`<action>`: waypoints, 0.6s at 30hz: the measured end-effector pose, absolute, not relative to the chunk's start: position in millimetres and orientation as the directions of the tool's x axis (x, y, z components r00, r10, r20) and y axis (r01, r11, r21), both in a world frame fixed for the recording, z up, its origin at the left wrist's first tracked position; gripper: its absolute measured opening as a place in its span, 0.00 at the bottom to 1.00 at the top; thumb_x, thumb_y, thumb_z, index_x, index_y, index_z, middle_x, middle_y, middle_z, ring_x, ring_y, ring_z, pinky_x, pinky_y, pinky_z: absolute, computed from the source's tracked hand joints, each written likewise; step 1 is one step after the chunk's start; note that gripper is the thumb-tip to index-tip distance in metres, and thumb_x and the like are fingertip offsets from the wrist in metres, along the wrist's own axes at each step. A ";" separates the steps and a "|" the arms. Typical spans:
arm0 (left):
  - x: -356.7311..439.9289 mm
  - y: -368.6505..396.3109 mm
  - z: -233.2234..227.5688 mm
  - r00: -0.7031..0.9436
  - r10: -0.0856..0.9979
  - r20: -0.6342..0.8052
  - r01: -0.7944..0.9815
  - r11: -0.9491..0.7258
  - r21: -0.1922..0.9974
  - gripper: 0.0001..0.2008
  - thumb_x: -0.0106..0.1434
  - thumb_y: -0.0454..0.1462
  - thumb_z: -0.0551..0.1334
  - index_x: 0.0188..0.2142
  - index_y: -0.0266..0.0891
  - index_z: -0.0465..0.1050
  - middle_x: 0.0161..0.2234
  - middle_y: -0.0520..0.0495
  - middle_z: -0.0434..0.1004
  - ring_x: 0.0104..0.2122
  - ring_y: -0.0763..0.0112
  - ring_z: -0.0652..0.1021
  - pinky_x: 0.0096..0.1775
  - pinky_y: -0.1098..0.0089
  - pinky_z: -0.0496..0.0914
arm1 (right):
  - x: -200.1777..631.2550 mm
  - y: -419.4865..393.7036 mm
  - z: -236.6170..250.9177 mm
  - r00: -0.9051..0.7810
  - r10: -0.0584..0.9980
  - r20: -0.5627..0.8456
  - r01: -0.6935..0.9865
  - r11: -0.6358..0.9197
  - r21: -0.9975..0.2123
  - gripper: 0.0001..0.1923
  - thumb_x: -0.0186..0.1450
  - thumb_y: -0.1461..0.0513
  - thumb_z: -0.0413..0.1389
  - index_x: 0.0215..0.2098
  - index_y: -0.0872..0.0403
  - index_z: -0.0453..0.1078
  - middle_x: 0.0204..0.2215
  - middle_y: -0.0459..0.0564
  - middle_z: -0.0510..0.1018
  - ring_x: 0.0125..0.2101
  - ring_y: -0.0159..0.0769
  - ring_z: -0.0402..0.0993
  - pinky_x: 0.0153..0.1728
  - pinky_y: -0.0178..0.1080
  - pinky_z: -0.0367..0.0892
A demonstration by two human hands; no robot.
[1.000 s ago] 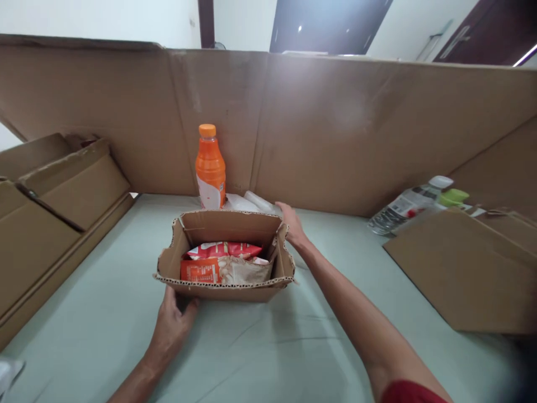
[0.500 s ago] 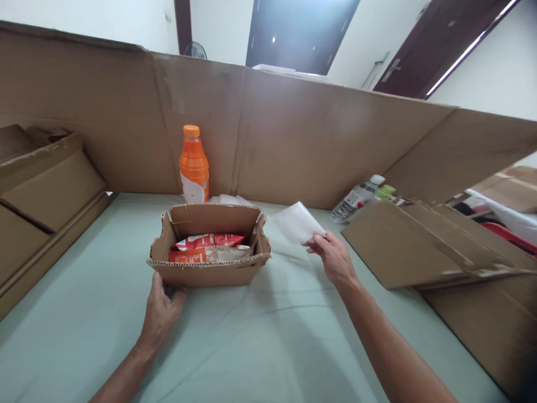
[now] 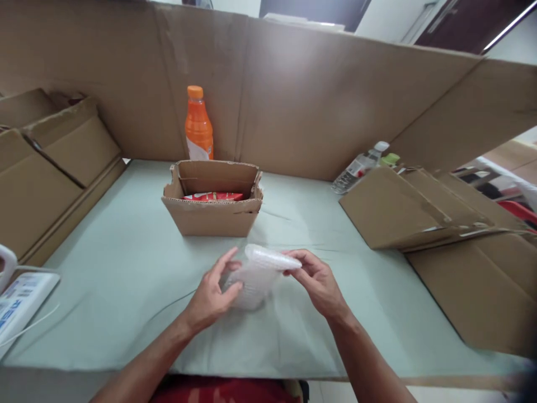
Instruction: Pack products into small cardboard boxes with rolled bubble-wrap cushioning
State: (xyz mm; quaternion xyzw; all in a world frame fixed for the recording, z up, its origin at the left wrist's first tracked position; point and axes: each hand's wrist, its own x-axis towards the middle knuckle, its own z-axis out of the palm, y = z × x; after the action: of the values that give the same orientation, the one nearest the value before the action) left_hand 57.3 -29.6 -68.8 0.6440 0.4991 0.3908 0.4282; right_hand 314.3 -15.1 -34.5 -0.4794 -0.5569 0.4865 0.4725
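**Bubble wrap held before the box**

Bubble wrap sits in front of the cardboard box, pinched by left hand and right hand, fingers closed on it. Behind the box stands an orange bottle.

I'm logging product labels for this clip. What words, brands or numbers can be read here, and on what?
None can be read.
Orange bottle: label too blurred.
Red packet in the cardboard box: white print unreadable.
Clear bottle: label too small.
White device at the left edge: blue marks blurred.
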 end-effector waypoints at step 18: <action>6.8 -49.4 -9.6 0.611 0.781 -0.126 0.701 -0.460 0.546 0.19 0.65 0.30 0.51 0.49 0.43 0.74 0.40 0.46 0.80 0.41 0.63 0.79 0.47 0.63 0.70 | 274.0 -16.4 -14.7 -0.730 0.615 0.299 0.285 0.671 -0.684 0.40 0.64 0.56 0.62 0.71 0.50 0.52 0.67 0.57 0.63 0.68 0.49 0.54 0.65 0.54 0.54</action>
State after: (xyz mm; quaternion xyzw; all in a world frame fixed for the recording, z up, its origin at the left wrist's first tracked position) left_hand 6.8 -49.4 -9.6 0.8514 0.4351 0.0711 0.2841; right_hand 274.0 -16.4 -14.7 -0.2571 -0.8755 0.3137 0.2627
